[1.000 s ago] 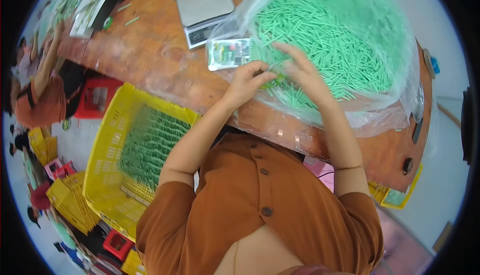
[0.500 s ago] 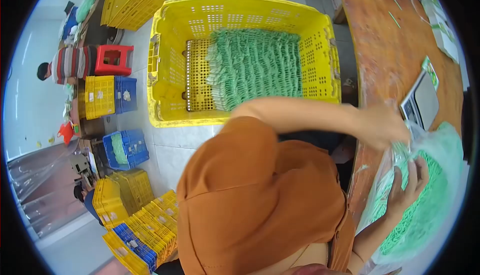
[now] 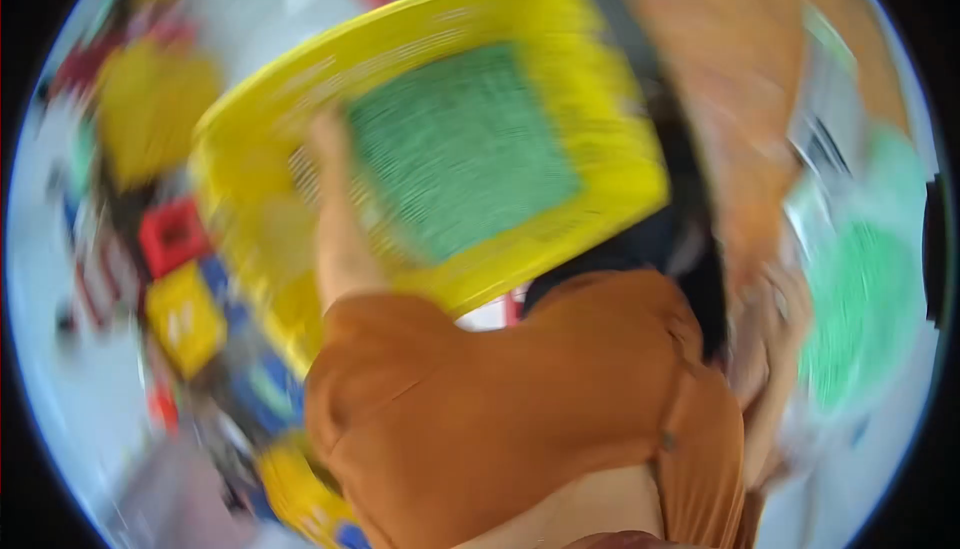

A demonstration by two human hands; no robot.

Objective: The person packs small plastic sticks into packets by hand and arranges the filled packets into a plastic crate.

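Observation:
Everything is smeared by motion. My left hand reaches into the large yellow crate, by the left edge of a broad layer of green ribbed bundles. Its fingers are too blurred to show whether they hold anything. At the right, my right hand is beside a clear plastic bag full of thin green cord-like strands. Whether it grips the bag cannot be made out.
A brown wooden table runs along the right, with a scale-like device on it. Yellow crates, a red stool and blue crates stand at the left. A person in a striped top is at the far left.
My left hand has left the plastic bag and swung across to the left into the yellow crate. My right hand has drawn back to the bag's near side. The whole view has tilted.

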